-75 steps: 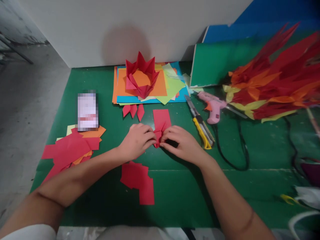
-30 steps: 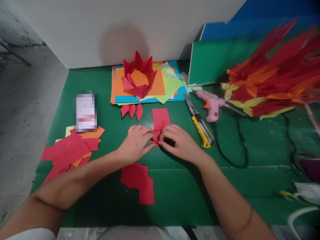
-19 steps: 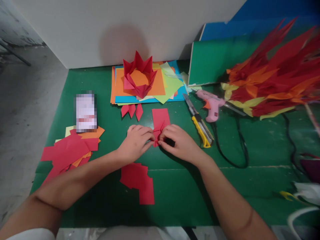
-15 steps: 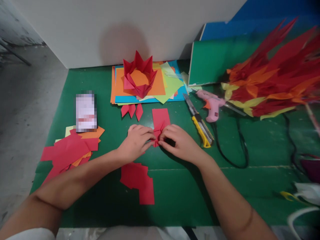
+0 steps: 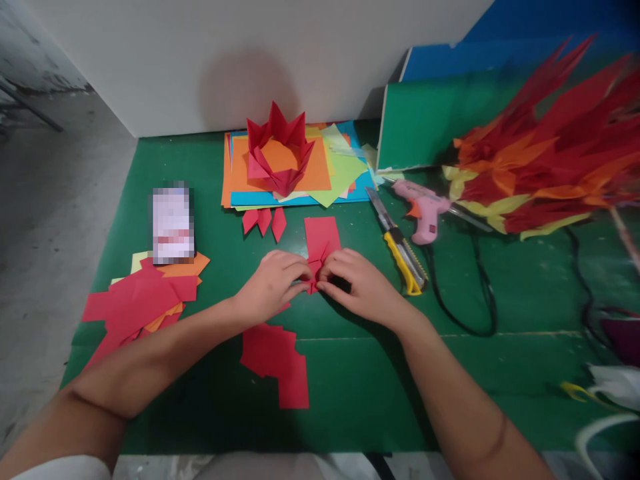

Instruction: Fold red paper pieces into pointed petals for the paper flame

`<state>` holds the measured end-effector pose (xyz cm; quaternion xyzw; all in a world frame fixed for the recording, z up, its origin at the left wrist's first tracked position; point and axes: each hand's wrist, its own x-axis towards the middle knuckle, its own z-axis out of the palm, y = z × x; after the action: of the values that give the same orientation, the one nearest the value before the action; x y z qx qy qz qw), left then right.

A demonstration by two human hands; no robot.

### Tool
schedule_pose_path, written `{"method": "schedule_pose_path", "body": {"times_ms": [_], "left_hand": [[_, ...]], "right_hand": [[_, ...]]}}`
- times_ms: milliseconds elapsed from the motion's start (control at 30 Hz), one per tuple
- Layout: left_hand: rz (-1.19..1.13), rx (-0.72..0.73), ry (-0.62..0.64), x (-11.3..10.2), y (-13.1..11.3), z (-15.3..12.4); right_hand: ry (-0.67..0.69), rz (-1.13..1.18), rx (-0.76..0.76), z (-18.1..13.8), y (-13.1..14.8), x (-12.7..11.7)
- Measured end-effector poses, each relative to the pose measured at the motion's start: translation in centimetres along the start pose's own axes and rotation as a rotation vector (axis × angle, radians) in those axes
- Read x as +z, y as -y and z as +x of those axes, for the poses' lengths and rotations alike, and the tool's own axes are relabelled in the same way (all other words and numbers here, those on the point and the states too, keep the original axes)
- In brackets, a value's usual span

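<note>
A small red paper piece lies on the green table cover, its near end folded into a point. My left hand pinches that folded end from the left, fingers curled. From the right, my right hand pinches the same end, thumb and fingers pressed together. The far half of the paper sticks out flat beyond my fingertips. Three small folded red units lie just beyond my left hand. A red paper crown stands on a stack of coloured sheets at the back.
Loose red squares lie near my left forearm; more red and orange scraps and a phone sit at left. A yellow utility knife, a pink glue gun with black cable and a big red-orange paper spray are at right.
Almost nothing: both hands stay pinched on the red paper's near end, with only slight finger shifts. The camera tilted a little since the earliest frame.
</note>
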<state>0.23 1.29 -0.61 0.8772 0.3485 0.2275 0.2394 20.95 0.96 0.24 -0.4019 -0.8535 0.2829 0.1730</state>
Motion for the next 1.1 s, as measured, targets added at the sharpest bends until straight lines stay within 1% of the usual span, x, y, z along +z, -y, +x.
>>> {"method": "schedule_pose_path", "body": {"times_ms": [100, 167, 300, 400, 567, 667, 1100], "left_hand": [[0.002, -0.029, -0.004, -0.19, -0.01, -0.02], [-0.001, -0.023, 0.012, -0.26, -0.01, 0.02], [0.010, 0.043, 0.039, -0.26, 0.11, 0.11], [0.019, 0.098, 0.019, -0.22, 0.25, 0.11], [0.021, 0.154, -0.028, -0.14, 0.38, 0.21], [0.010, 0.184, -0.035, -0.13, 0.39, 0.36], [0.010, 0.139, 0.040, -0.30, 0.12, 0.42]], "right_hand": [[0.000, 0.006, -0.004, -0.01, -0.03, -0.04], [-0.004, 0.013, -0.003, -0.01, -0.02, -0.06], [-0.008, 0.024, 0.002, -0.05, 0.02, -0.07], [-0.001, 0.030, 0.002, -0.08, 0.00, -0.08], [0.000, 0.036, 0.002, -0.08, -0.07, -0.09], [-0.010, 0.041, -0.006, -0.07, -0.06, -0.09], [-0.004, 0.036, 0.003, 0.02, 0.02, -0.12]]}}
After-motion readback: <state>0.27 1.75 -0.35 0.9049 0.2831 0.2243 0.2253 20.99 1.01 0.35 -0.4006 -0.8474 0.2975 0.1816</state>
